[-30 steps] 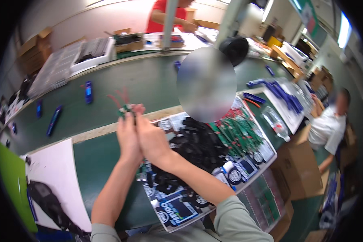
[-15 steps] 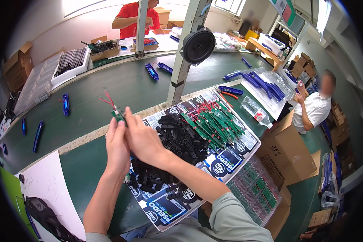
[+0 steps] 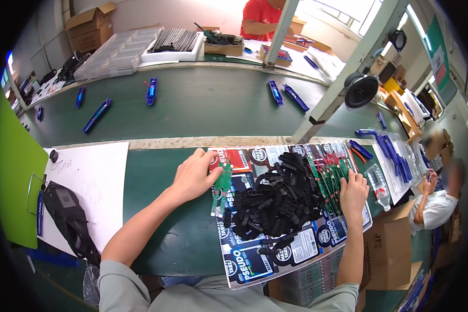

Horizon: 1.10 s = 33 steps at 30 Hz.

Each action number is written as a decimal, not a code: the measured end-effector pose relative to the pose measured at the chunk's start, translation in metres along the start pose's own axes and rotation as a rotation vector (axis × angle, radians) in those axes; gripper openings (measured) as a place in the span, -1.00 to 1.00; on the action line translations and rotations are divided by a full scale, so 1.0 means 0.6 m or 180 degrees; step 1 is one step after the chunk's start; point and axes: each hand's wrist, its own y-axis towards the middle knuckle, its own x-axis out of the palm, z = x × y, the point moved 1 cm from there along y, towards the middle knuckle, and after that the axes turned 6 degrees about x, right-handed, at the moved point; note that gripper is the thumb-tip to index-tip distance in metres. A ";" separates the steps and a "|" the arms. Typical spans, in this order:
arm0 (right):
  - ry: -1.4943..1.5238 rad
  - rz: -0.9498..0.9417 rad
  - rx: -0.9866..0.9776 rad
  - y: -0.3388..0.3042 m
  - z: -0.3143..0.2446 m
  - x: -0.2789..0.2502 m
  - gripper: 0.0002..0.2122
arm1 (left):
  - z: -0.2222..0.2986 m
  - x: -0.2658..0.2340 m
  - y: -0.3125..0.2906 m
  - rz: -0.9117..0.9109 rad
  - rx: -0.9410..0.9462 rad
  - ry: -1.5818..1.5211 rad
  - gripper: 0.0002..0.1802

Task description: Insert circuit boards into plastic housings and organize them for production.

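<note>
My left hand (image 3: 193, 178) is at the left edge of a printed sheet. Its thumb and fingers close on the edge of a green circuit board (image 3: 224, 178); more narrow green board pieces (image 3: 218, 204) lie just below. On the sheet's right side, my right hand (image 3: 354, 195) rests on a pile of slim green circuit boards with red wires (image 3: 327, 179), its fingers a little apart and lifting nothing I can see. Between the hands is a heap of small black plastic parts (image 3: 278, 195).
Blue casings (image 3: 151, 92) lie scattered on the green belt beyond the ledge. A metal post with a speaker (image 3: 361, 89) rises at right. A plastic bottle (image 3: 378, 186), orange-handled pliers (image 3: 356, 154) and a carton (image 3: 387, 249) are on the right. Two people sit farther off.
My hands, together around a red-wired circuit board before, have parted: the left to the sheet's left edge, the right to the board pile. The view has turned left.
</note>
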 end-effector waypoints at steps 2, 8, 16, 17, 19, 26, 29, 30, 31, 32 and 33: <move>-0.0010 0.0142 -0.0050 -0.004 -0.010 0.007 -0.65 | -0.005 0.001 0.001 -0.0204 -0.0119 0.0114 -0.53; 0.0306 0.0478 -0.0248 0.003 -0.083 -0.031 -0.64 | -0.018 0.007 0.008 -0.0410 0.0201 -0.0008 -0.48; 0.4694 -0.1850 -0.0782 -0.050 -0.318 -0.067 -0.64 | 0.040 -0.019 0.014 -0.0223 -0.0278 -0.3253 -0.72; 0.5062 -0.2089 -0.0925 -0.056 -0.349 -0.071 -0.65 | 0.052 -0.029 0.011 0.0003 -0.0179 -0.3255 -0.71; 0.5682 -0.2466 -0.1012 -0.065 -0.394 -0.081 -0.68 | 0.076 -0.038 0.008 0.0383 -0.0001 -0.3200 -0.71; 0.5959 -0.2742 -0.0877 -0.048 -0.423 -0.099 -0.79 | 0.109 -0.034 0.009 0.0532 0.0124 -0.3695 -0.61; 0.5858 -0.2642 -0.0848 -0.044 -0.425 -0.093 -0.78 | 0.097 -0.019 0.010 0.0162 0.0207 -0.3498 -0.54; 0.5927 -0.2738 -0.0870 -0.044 -0.427 -0.093 -0.76 | 0.098 -0.016 0.013 0.0332 0.0458 -0.3427 -0.55; 0.6000 -0.2835 -0.0890 -0.044 -0.428 -0.091 -0.74 | 0.096 -0.006 0.016 0.0505 0.0621 -0.3216 -0.56; 0.5997 -0.2843 -0.0870 -0.044 -0.427 -0.086 -0.74 | 0.097 0.008 0.020 0.0494 0.0608 -0.3225 -0.56; 0.5816 -0.2686 -0.0782 -0.044 -0.429 -0.084 -0.75 | 0.102 0.016 0.020 0.0804 0.0449 -0.3195 -0.56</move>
